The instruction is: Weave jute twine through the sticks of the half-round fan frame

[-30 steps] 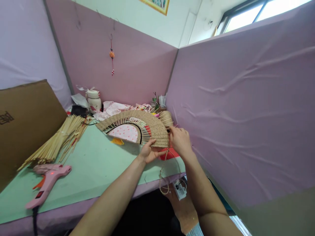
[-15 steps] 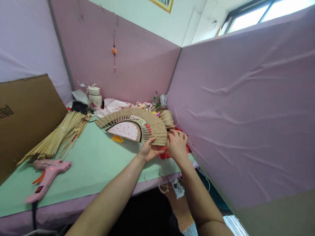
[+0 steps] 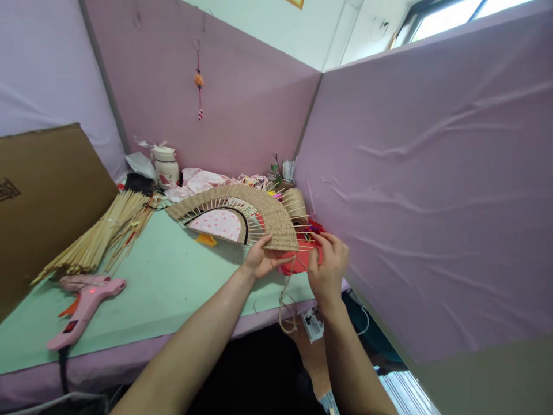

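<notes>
A half-round woven fan (image 3: 279,222) of straw-coloured cord on thin bamboo sticks lies tilted over the table, its inner panel (image 3: 218,223) pink with dots. My left hand (image 3: 262,260) grips its lower right end, thumb on top and fingers beneath. Off the outer edge, by the protruding stick tips, is my right hand (image 3: 329,268); its thumb and index finger are apart, with nothing visible between them. A loose length of cord (image 3: 283,305) hangs from the fan's end over the table edge. Red material (image 3: 302,262) lies behind the stick tips.
A pink glue gun (image 3: 86,302) with a lit red light lies at the left, near a bundle of bamboo sticks (image 3: 101,233) and a cardboard sheet (image 3: 47,202). A cord spool (image 3: 295,204), cloth (image 3: 199,181) and a white jug (image 3: 165,166) stand behind. A power strip (image 3: 311,325) hangs below.
My right hand has moved right, away from the fan's edge, and its fingers have parted. My left hand keeps its hold. The view has shifted slightly.
</notes>
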Available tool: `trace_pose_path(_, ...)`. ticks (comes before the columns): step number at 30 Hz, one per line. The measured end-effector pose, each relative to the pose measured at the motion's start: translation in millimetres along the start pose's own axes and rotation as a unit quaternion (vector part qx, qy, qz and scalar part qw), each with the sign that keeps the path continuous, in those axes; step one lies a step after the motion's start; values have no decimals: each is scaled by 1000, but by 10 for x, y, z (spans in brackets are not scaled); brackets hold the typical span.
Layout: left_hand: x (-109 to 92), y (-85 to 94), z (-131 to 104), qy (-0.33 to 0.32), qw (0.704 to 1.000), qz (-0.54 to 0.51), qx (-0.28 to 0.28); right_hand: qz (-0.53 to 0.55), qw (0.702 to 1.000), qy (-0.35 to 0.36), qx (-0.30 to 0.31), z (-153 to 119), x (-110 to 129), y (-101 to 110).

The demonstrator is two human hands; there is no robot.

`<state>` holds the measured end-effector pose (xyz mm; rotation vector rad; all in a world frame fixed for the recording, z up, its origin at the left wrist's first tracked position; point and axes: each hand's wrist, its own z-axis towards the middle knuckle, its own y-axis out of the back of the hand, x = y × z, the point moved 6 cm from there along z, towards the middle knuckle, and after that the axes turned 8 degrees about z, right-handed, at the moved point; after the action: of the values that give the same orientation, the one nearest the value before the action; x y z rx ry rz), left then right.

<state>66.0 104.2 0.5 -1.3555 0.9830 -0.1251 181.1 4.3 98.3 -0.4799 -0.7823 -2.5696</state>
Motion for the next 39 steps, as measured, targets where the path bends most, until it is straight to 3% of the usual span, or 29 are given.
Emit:
trace_pose_path(3,-1,11,9,-4,1000,-7,1,111,990,-84,9,-138,-189,46)
trace_pose_path(7,6,17,27,-13,1000,-1,2,221,944,-221,107,-415,-383,-271)
trace_pose_path(11,6,13,41,-28,1000,8,1,332,901,-266,84,-503,-317,-512)
trace_pose_path(15,-3,31,49,-47,999,17,-8,295,928,-205,96,-471,-122,-519)
trace_pose_path(19,10,45,47,-37,999,19,-23,227,950,-186,102,-417,-124,-357)
trace_pose_path(22,26,45,39,-20,999,19,-35,176,971,-100,131,-277,-68,-221)
trace_pose_path(25,34,49,32,-17,999,19,-42,167,969,-21,183,-137,49,-147)
trace_pose_path(27,39,60,32,-16,999,18,-46,158,966,-16,204,-94,85,-110)
trace_pose_path(32,41,103,39,-18,998,14,-64,20,984,-59,166,-227,-50,22)
trace_pose_path(35,39,105,38,-14,998,6,-67,-35,973,-70,218,-374,-153,-54)
trace_pose_path(39,26,71,12,-9,998,-5,-55,6,966,-34,257,-402,-91,-248)
